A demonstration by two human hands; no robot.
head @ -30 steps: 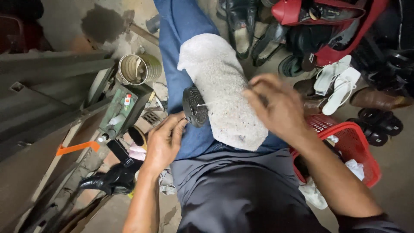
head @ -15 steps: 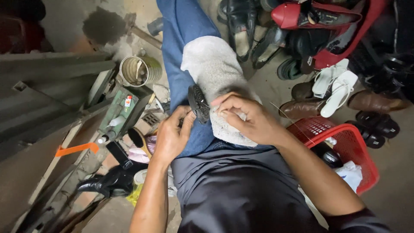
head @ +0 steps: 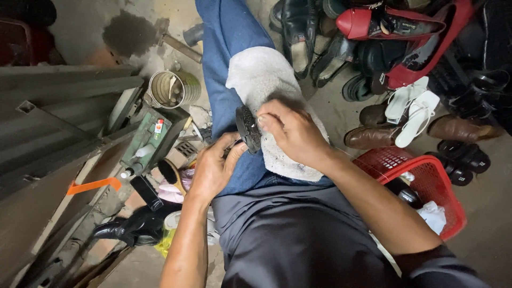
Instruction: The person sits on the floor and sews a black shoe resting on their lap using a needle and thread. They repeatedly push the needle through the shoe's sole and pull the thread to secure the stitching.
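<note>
Resting on a white towel (head: pixel 256 80) draped over the person's blue-jeaned thigh, a small round black tin (head: pixel 248 128) stands on edge between both hands. The left hand (head: pixel 212 169) curls its fingers around the tin's lower rim from beneath, thumb pressed against its side. The right hand (head: pixel 293 130) closes over the tin from above, fingertips gripping its upper edge, knuckles raised over the towel. To the left of the leg, on the ground, a green tool tray (head: pixel 152 140) holds small bottles, with an open metal can (head: pixel 172 88) just beyond it and a brush (head: pixel 172 175) near its lower end. A black high-heeled shoe (head: pixel 133 228) lies lower left. On the right a red plastic basket (head: pixel 421 184) sits beside the person's hip, holding a white rag. Farther off, a heap of shoes covers the floor: white sandals (head: pixel 413 109), brown leather shoes (head: pixel 373 136) and a red heeled shoe (head: pixel 392 24).
</note>
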